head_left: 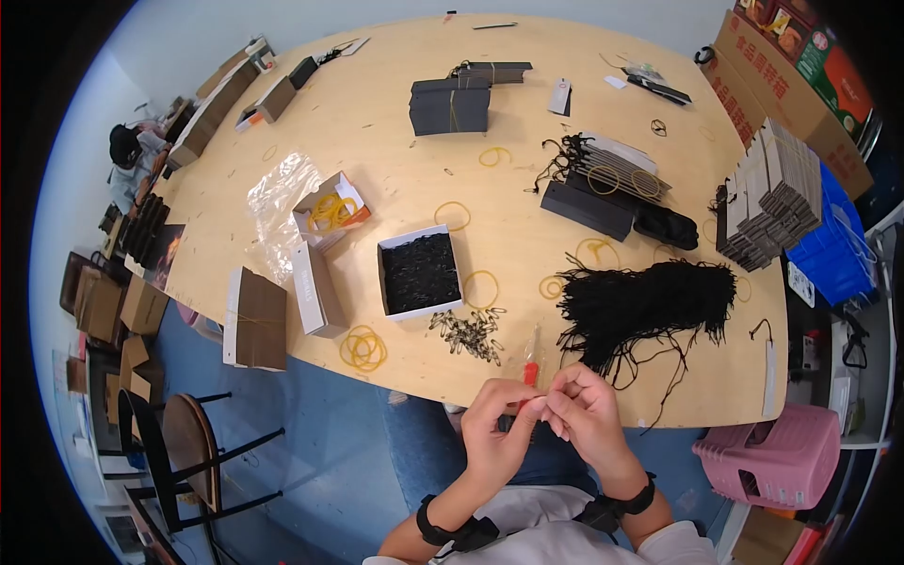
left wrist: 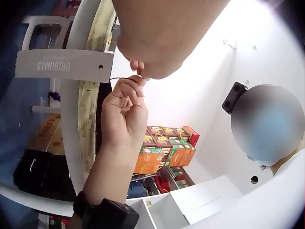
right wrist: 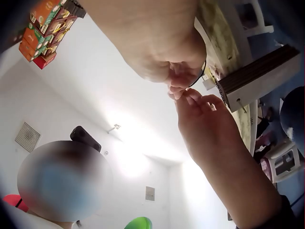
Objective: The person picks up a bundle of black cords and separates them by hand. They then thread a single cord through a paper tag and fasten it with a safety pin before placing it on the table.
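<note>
The left hand (head_left: 494,435) and the right hand (head_left: 589,419) meet fingertip to fingertip at the near edge of the pale wooden table (head_left: 527,217). Each is mostly closed, its thumb and fingertips pinching a thin black cord (left wrist: 123,78); the other fingers are bent. The cord runs out from the joined fingertips, slender and dark, in a slight bow in the left wrist view and a clearer curve beside the right hand in the right wrist view. Its ends are hidden, and its knots, if any, are too small to make out.

Just beyond the fingers is a red-handled tool (head_left: 530,373) with a narrow, pale shaft. Past it, a loose heap of small bronze-coloured metal pins (head_left: 468,334) sits near a white cardboard box (head_left: 382,282) filled with small black pieces. To the right of the heap, a thick bundle of black cords (head_left: 650,301) spreads over the wood, its loose strands trailing toward the near edge.

Yellow rubber bands (head_left: 363,348) lie to the left of the heap. At the right side of the table is a slim pale tag (head_left: 769,377) with a dark cord at its top. Farther off stands a banded block of dark grey card (head_left: 450,108).
</note>
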Demonstrator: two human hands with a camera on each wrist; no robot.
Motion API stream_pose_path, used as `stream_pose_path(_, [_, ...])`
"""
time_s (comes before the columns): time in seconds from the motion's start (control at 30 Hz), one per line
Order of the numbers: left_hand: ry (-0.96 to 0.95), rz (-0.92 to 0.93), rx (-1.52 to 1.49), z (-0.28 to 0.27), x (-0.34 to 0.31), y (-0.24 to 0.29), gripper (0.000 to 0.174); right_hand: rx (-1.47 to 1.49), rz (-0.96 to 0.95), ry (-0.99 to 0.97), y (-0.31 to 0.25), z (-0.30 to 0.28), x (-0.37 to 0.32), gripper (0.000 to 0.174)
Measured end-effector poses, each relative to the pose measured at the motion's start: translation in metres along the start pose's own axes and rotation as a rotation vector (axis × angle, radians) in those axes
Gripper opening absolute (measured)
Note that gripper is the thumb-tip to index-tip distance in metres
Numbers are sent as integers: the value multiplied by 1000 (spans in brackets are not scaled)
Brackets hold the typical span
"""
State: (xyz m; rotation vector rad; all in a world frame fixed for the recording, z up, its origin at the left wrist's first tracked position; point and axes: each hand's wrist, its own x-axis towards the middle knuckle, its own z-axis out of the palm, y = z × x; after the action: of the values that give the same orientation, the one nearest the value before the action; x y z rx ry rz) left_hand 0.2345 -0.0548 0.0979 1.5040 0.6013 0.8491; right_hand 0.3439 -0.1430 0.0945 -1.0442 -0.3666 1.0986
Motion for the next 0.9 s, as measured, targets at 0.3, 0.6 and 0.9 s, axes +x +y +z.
stream_pose_path(0.3, [260, 104, 377, -32, 24, -12, 6, 254, -275, -106, -41, -88, -20, 15])
stream_pose_path(0.6, [310, 342, 759, -43, 31, -9, 6, -92, -368, 106, -93, -68, -31, 21])
stream_pose_path(0.9, [-389, 132, 19, 0, -12, 20, 8, -1283, -551, 148, -82, -4, -14, 24])
